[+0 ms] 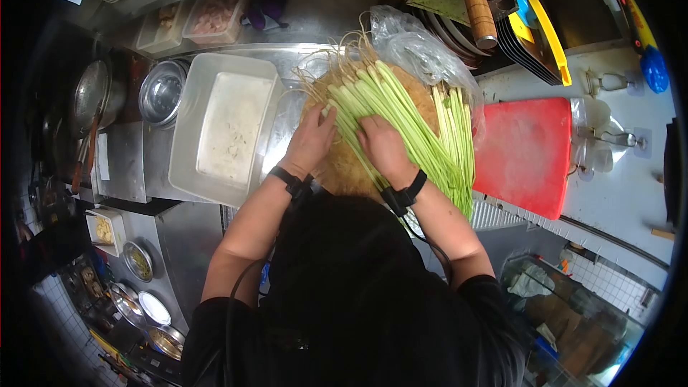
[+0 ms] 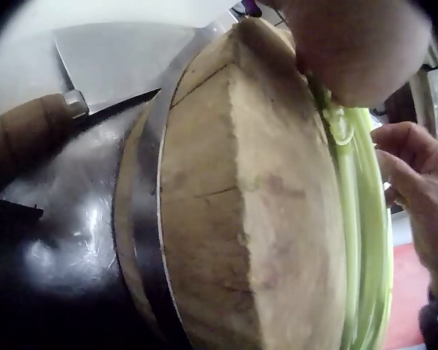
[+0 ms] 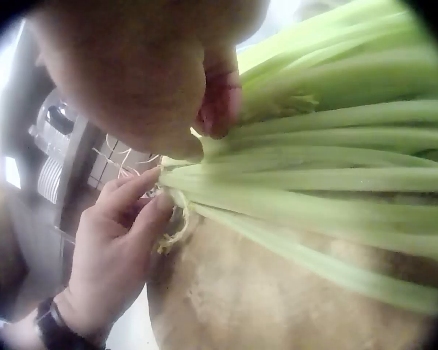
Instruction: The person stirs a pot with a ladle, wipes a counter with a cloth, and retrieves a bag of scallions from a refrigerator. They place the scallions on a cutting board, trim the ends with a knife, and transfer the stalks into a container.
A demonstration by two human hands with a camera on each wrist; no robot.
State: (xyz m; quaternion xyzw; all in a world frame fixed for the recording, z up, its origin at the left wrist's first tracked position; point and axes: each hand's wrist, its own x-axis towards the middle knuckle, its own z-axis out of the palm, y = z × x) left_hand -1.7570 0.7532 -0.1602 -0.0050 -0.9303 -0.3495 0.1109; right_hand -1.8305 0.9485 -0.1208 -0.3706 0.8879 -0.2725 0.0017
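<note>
Long pale-green celery stalks (image 1: pixel 401 111) lie in a bunch across a round wooden chopping block (image 1: pixel 342 170), their stringy roots at the far end. At the bunch's left side, my left hand (image 1: pixel 312 142) pinches a root end between thumb and fingertips, plain in the right wrist view, where this hand (image 3: pixel 109 251) shows from the side. Close to its right, my right hand (image 1: pixel 385 147) bends its fingers on the stalks a little below the roots. In the left wrist view, the right hand's fingers (image 2: pixel 409 146) grip the stalks' edge.
Left of the block stands a translucent plastic tub (image 1: pixel 188 150) with bits in its bottom. A red cutting board (image 1: pixel 523 154) lies at the right. Behind are a clear plastic bag (image 1: pixel 416 39) and a wooden-handled cleaver (image 1: pixel 479 14). A second knife handle (image 2: pixel 29 127) shows by the block.
</note>
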